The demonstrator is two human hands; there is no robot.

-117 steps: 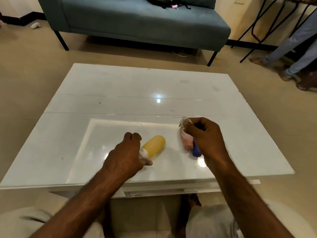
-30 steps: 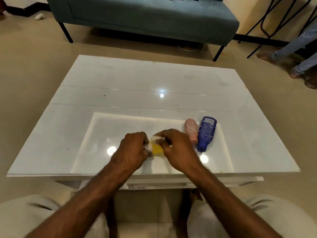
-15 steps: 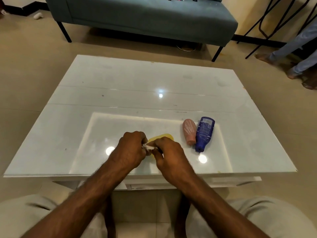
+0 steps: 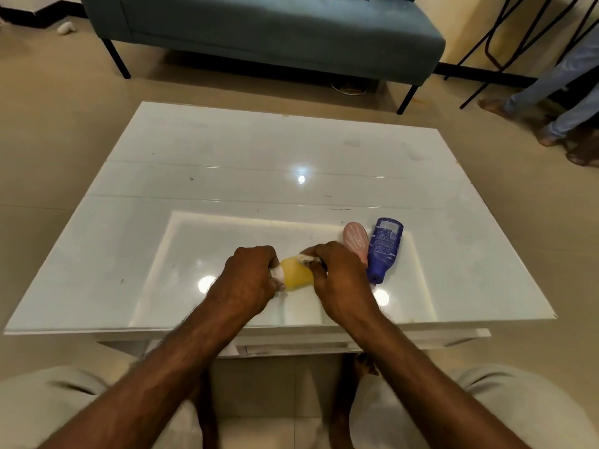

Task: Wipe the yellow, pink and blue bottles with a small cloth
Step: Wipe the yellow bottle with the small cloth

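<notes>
Pale floor tiles are showing at the bottom of the frame between the person's knees, and above them the glossy white surface (image 4: 227, 176) is filling the middle. Both forearms are reaching up from the lower edge to the centre, where the two hands are working close together. The left hand (image 4: 249, 273) is curling around the white-capped end of the yellow bottle (image 4: 296, 275), which is lying sideways between the hands, on the surface or just over it; I cannot tell which. The right hand (image 4: 337, 280) is pinching the small cloth (image 4: 306, 258) and pressing it onto the bottle's upper side.

Wiping the yellow bottle seems to be the step in hand. Next, it probably needs turning so the cloth reaches its hidden side.

Just right of the right hand, the pink bottle (image 4: 356, 241) and blue bottle (image 4: 384, 251) are lying side by side, touching. Farther up, a teal sofa (image 4: 275, 30) is standing along the top edge.
</notes>
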